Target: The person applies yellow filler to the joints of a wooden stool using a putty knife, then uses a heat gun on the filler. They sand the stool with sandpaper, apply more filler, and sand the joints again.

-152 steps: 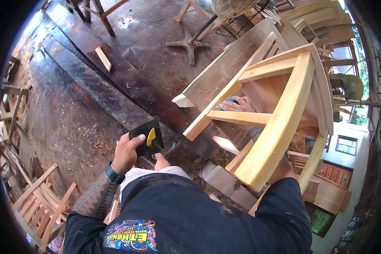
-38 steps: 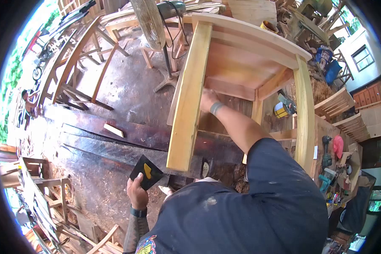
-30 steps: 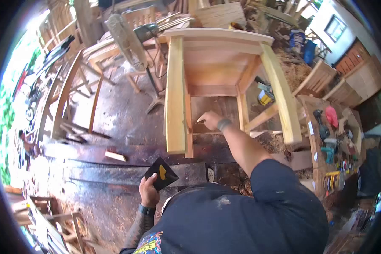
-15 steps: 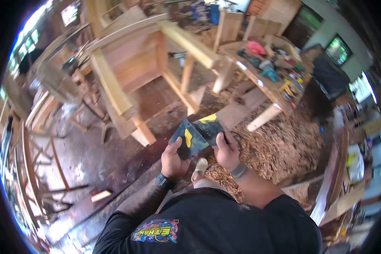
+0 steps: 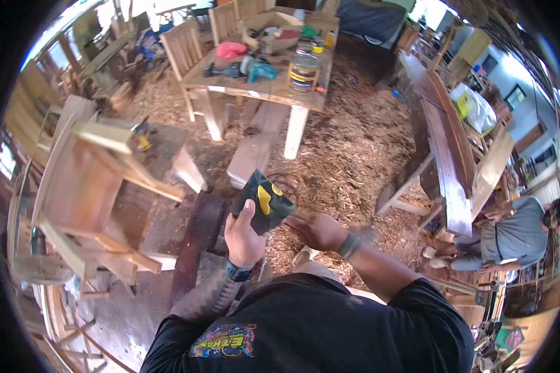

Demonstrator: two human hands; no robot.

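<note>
My left hand [image 5: 244, 239] grips a dark, flat plate [image 5: 249, 198] from below, thumb along its face. Yellow paste [image 5: 264, 201] lies on the plate, with another yellow patch near its upper right edge. Beside the plate's lower right corner is my right hand [image 5: 320, 230], its fingers drawn together and pointing left. Slight blur covers those fingers, and I cannot tell what is pinched in them.
A wooden chair frame [image 5: 115, 193] lies on the left. Ahead, a table [image 5: 261, 92] bears power tools [image 5: 255, 67] and a can [image 5: 303, 73]. Shavings [image 5: 354, 149] cover the floor. A long wooden bench [image 5: 442, 143] stands right, near a seated person [image 5: 519, 233].
The view has swung right, bringing the table to the middle and a person into sight. My right hand has shifted from a plate's face to the lower right corner.
</note>
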